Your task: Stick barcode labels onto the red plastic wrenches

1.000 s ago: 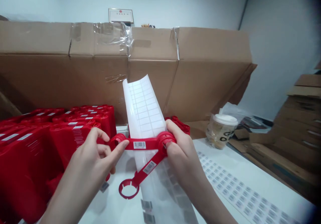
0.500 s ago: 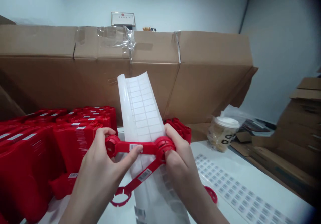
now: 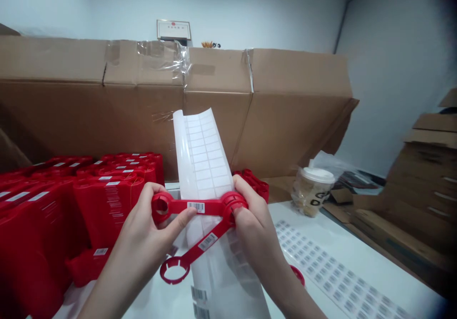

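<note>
- A tall brown corrugated cardboard carton wall (image 3: 135,119), patched with clear tape, fills the background, with a small framed white notice (image 3: 173,29) showing above it.
- A white tabletop (image 3: 403,281) runs across the lower right, and flattened brown cardboard sheets (image 3: 421,200) are stacked beyond its far edge.
- Rows of glossy red moulded plastic items (image 3: 107,204), each with a white label, are packed together on the left.
- A long white glossy label backing sheet (image 3: 200,166) stands curled upward behind the hands and trails down towards the camera.
- A white sheet of printed barcode labels (image 3: 332,271) lies flat on the tabletop to the right.
- A clear plastic cup with a white lid (image 3: 312,190) stands near the far table edge.
- Across the recent views, the hands and the piece they hold have shifted only slightly.
- A red plastic piece with three ring ends (image 3: 214,208) sits between the hands, in front of the backing sheet, with one ring-ended arm angled down.
- The left hand (image 3: 143,233) is closed on the piece's left ring, its thumb pressing the bar just below a small white barcode sticker (image 3: 196,207).
- The right hand (image 3: 253,233) is clamped around the right ring, well apart from the left.
- A small red ring (image 3: 298,275) lies just beside the right wrist.
</note>
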